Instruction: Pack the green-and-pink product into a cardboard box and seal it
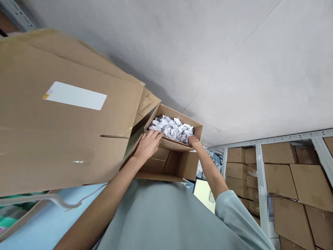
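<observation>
An open cardboard box sits ahead of me, filled with several small white packets. My left hand grips the box's near rim at its left corner, fingers curled over the edge. My right hand holds the same rim at the right corner, fingers hooked over the edge. Both forearms reach forward from my grey shirt. The box's front flaps hang down below the hands.
A large brown carton with a white label fills the left side. Metal shelving at the right holds several stacked cardboard boxes. A white ceiling or wall spans above. A light blue surface lies at lower left.
</observation>
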The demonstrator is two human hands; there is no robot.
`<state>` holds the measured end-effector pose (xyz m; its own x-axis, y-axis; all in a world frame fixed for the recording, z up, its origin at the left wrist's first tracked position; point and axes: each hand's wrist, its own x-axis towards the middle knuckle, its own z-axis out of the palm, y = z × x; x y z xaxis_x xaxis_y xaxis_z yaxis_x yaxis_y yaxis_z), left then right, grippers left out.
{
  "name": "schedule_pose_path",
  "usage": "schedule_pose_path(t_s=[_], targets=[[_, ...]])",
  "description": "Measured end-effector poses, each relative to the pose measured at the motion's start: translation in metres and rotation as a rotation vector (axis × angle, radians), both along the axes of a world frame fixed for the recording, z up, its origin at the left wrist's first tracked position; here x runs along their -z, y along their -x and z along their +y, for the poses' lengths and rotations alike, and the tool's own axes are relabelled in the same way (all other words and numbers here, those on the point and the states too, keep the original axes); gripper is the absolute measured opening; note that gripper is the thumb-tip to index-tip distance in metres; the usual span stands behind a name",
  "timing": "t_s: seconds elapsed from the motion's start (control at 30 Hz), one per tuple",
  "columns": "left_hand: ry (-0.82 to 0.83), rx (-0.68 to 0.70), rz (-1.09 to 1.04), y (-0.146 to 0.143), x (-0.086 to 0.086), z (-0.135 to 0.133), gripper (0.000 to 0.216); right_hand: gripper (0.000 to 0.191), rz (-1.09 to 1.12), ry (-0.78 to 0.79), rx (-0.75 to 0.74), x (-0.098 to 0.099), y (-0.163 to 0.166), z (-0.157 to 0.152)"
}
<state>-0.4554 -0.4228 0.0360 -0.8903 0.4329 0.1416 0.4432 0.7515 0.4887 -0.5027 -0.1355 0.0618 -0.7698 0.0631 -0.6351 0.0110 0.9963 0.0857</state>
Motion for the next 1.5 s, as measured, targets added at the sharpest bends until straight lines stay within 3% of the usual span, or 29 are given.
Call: schedule_pose_path(t_s=[0.2, 0.3, 0.37, 0.43, 0.53, 0.67, 0.87, 0.93, 1.03, 1.13, 1.23, 1.33, 1.5], targets=[[-0.020, 0.009, 0.016, 0.001, 0.004, -0.001, 0.049, 0.041, 0.042, -0.059, 0.082, -0.026, -0.004, 0.005], [-0.040, 0.014, 0.009, 0.002, 0.005, -0.002, 0.048, 0.029, 0.150, -0.045, 0.122, -0.055, -0.017, 0.019], [-0.057, 0.024, -0.003, 0.004, 0.006, -0.002, 0.048, 0.033, 0.242, -0.023, 0.144, -0.079, -0.035, 0.030], [-0.073, 0.029, -0.021, 0.005, 0.006, -0.001, 0.050, 0.036, 0.361, 0.070, 0.194, -0.101, -0.063, 0.038], [-0.079, 0.018, -0.048, 0.006, 0.007, 0.001, 0.052, 0.033, 0.547, 0.383, 0.357, -0.115, -0.114, 0.038], [-0.034, 0.022, -0.051, 0.005, 0.008, 0.002, 0.052, 0.031, 0.515, 0.594, 0.477, -0.092, -0.165, 0.013], [0.013, 0.027, -0.017, -0.001, 0.007, 0.001, 0.049, 0.034, 0.348, 0.562, 0.531, -0.030, -0.178, -0.012], [0.006, 0.022, -0.025, -0.002, 0.006, 0.001, 0.049, 0.035, 0.328, 0.555, 0.501, -0.026, -0.176, -0.010], [-0.003, 0.011, -0.036, -0.002, 0.006, 0.002, 0.048, 0.029, 0.363, 0.561, 0.444, -0.038, -0.167, -0.001], [0.014, 0.005, -0.032, 0.001, 0.006, 0.003, 0.048, 0.026, 0.448, 0.558, 0.369, -0.054, -0.139, 0.011], [0.048, 0.008, -0.024, 0.004, 0.005, 0.004, 0.048, 0.028, 0.460, 0.500, 0.281, -0.056, -0.092, 0.020], [0.072, 0.009, -0.022, 0.006, 0.004, 0.005, 0.047, 0.033, 0.327, 0.368, 0.171, -0.037, -0.037, 0.021], [0.009, -0.027, -0.052, 0.004, 0.004, 0.005, 0.046, 0.043, 0.100, 0.196, 0.000, 0.013, 0.030, 0.013]])
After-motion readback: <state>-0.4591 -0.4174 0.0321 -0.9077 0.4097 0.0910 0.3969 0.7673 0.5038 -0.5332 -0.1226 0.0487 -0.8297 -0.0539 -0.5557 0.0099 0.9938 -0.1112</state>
